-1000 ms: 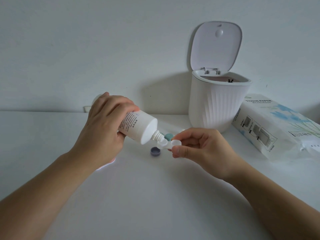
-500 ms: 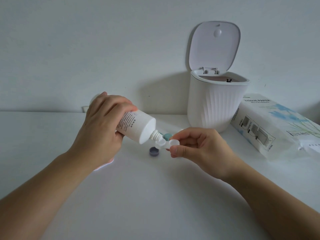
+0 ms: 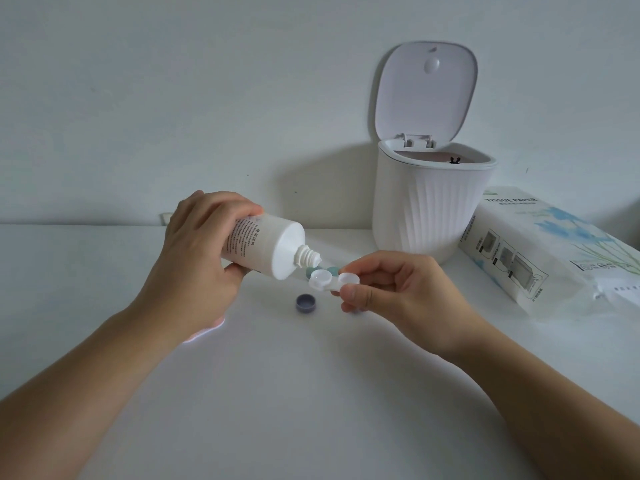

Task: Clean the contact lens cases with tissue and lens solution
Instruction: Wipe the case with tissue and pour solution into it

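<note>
White twin-well plastic lens case (image 3: pixel 329 280) pinched in right hand (image 3: pixel 391 289); left hand (image 3: pixel 197 251) grips tilted white solution bottle (image 3: pixel 263 249). Filling step; next, squeeze gently.

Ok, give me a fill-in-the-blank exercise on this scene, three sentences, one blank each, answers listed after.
1. The left hand tilts the white plastic solution bottle so its nozzle points at the clear twin-cup lens case pinched by the ____ hand.
2. The lid of the white ribbed bin stands ____.
3. The small round purple cap lies on the white ____.

Missing words: right; open; table
</note>
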A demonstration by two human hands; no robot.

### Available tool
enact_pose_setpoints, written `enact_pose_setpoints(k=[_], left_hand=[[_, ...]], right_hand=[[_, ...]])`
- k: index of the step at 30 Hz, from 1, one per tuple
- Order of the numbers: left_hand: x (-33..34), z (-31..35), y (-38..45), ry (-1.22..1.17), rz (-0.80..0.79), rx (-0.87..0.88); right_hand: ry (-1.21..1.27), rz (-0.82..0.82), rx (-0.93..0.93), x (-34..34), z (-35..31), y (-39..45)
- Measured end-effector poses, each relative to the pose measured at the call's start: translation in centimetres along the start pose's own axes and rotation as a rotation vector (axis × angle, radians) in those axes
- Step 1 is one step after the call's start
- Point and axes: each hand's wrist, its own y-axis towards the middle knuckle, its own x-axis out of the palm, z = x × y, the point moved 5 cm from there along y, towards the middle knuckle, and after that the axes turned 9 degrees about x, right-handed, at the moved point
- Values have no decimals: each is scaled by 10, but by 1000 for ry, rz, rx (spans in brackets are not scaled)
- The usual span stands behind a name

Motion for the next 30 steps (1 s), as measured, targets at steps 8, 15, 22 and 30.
enact_pose_setpoints(k=[8,15,22,30], left_hand=[[0,-2,0,38,9,16],[1,2,2,123,23,75],[1,5,4,140,28,110],[2,4,3,129,26,107]], right_hand=[[-12,-7,-1,0,1,0],[-3,-19,-5,1,0,-1],[-28,-26,0,2,2,0],[-22,-20,3,2,2,1]])
